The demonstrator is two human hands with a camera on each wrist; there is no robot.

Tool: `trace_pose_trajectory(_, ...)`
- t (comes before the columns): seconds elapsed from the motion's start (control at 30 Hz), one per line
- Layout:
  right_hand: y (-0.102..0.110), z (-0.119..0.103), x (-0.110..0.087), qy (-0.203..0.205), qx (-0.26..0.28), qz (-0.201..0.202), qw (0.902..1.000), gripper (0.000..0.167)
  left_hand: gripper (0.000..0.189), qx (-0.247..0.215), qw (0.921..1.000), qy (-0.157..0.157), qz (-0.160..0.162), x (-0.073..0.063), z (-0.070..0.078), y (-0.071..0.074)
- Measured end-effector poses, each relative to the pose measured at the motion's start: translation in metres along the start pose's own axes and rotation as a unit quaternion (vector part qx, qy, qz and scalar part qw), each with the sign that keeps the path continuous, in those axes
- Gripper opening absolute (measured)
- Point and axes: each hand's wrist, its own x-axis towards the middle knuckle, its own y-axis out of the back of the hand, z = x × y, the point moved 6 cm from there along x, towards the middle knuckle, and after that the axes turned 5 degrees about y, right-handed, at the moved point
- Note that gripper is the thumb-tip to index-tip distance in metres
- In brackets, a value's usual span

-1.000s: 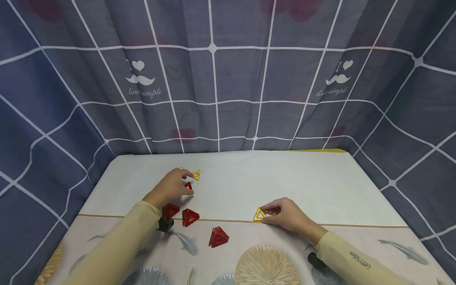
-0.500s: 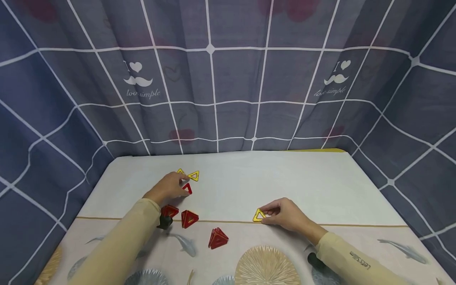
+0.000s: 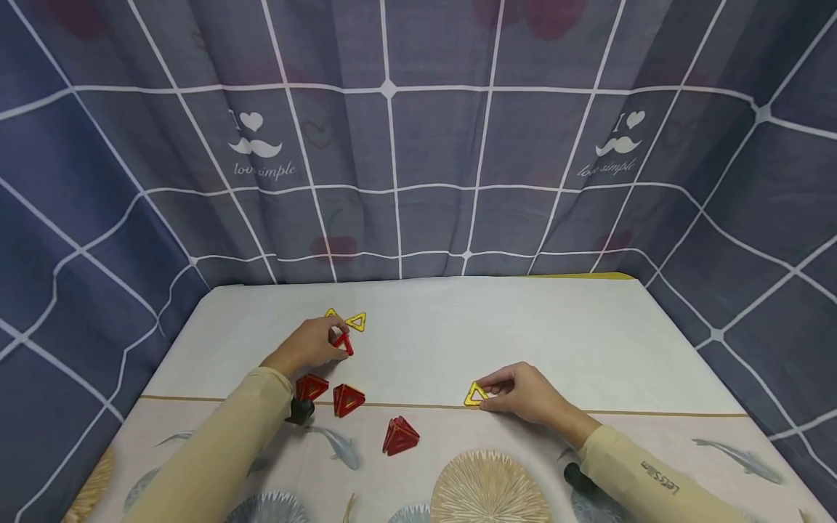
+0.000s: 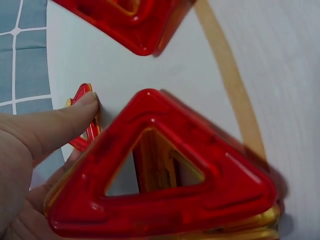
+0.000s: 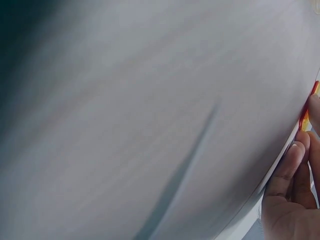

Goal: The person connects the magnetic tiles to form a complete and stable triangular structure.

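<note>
My left hand (image 3: 312, 343) pinches a red triangular magnetic tile (image 3: 347, 347) between thumb and fingers at the back left of the table. In the left wrist view that tile (image 4: 93, 129) stands on edge, partly hidden by the thumb. Just behind it, two yellow triangular tiles (image 3: 357, 322) lie flat, one partly covered by the fingers. Farther right, my right hand (image 3: 523, 392) holds a yellow triangular tile (image 3: 472, 400) upright by its side. Its edge (image 5: 304, 120) shows red and yellow in the right wrist view.
Three red pyramids of magnetic tiles stand near the left forearm: one beside the wrist (image 3: 311, 386), one in the middle (image 3: 349, 399) and one nearer the front (image 3: 401, 436). A patterned cloth (image 3: 654, 465) covers the table's front; a gridded curtain (image 3: 431, 145) encloses the back and sides.
My left hand has drawn slightly left, its fingers coming in around the red tile, and the yellow tiles show more. The right hand and its tile stay in place.
</note>
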Motion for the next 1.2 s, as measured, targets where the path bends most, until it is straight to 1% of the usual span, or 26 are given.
trace_pose_trajectory(0.17,0.000,0.000,0.000,0.000,0.001,0.001,1.0000,0.034,0.050,-0.020,0.9997,-0.012,0.004,-0.002,0.002,0.002)
trace_pose_trajectory(0.27,0.000,0.000,0.000,-0.001,0.003,0.002,1.0000,0.033,0.050,-0.049,0.9985,-0.023,0.007,-0.003,0.005,0.002)
trace_pose_trajectory(0.37,0.000,0.000,-0.001,-0.003,0.002,0.004,1.0000,0.033,0.048,-0.068,0.9965,-0.049,0.007,-0.004,0.009,0.001)
trace_pose_trajectory(0.53,0.000,0.001,-0.001,-0.006,0.003,0.004,1.0000,0.033,0.041,-0.071,0.9927,-0.097,0.015,-0.005,0.016,0.000)
trace_pose_trajectory(0.63,-0.001,0.000,0.000,-0.006,0.006,0.003,1.0000,0.033,0.035,-0.077,0.9903,-0.113,0.025,-0.006,0.019,0.001)
trace_pose_trajectory(0.73,-0.001,0.000,0.000,-0.006,0.006,0.003,1.0000,0.033,0.029,-0.073,0.9879,-0.131,0.040,-0.007,0.022,0.003)
trace_pose_trajectory(0.83,-0.001,0.001,0.000,-0.006,0.004,0.003,1.0000,0.033,0.025,-0.074,0.9871,-0.134,0.049,-0.008,0.024,0.003)
trace_pose_trajectory(0.9,-0.001,0.001,0.000,-0.006,0.003,0.003,1.0000,0.033,0.027,-0.084,0.9870,-0.129,0.047,-0.008,0.023,0.003)
trace_pose_trajectory(1.07,-0.001,0.001,0.000,-0.005,0.004,0.002,1.0000,0.034,0.039,-0.133,0.9843,-0.115,0.018,-0.010,0.023,0.000)
trace_pose_trajectory(1.13,-0.001,0.000,0.000,-0.004,0.006,0.002,1.0000,0.034,0.040,-0.140,0.9832,-0.117,0.009,-0.011,0.024,-0.001)
trace_pose_trajectory(1.2,-0.001,0.000,0.000,-0.004,0.009,0.002,1.0000,0.034,0.041,-0.145,0.9809,-0.129,0.001,-0.013,0.027,-0.001)
